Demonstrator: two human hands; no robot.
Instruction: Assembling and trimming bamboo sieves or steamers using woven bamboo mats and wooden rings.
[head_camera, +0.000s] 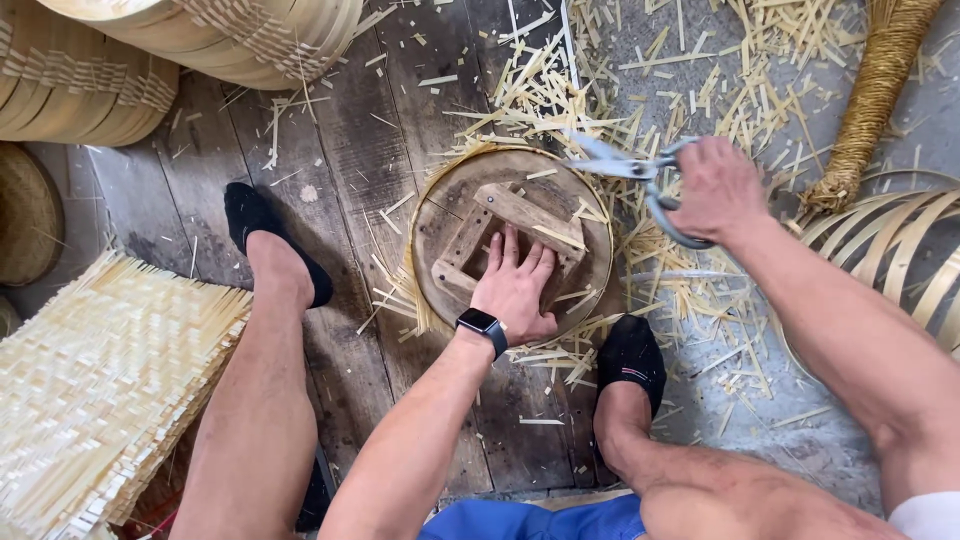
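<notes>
My left hand (515, 287) presses flat, fingers spread, on a square wooden frame fixed to a round wooden disc (455, 195) lying on the plank floor. A thin bamboo rim shows around the disc's edge. My right hand (715, 188) grips the handles of large metal scissors (625, 168). Their blades point left along the disc's upper right edge. A dark smartwatch (481, 325) sits on my left wrist.
Cut bamboo strips (690, 100) litter the floor behind and right of the disc. Woven bamboo mats (95, 380) are stacked at left, round bamboo hoops (120, 60) at top left, a straw broom (870, 100) and bent strips at right. My feet in black socks flank the disc.
</notes>
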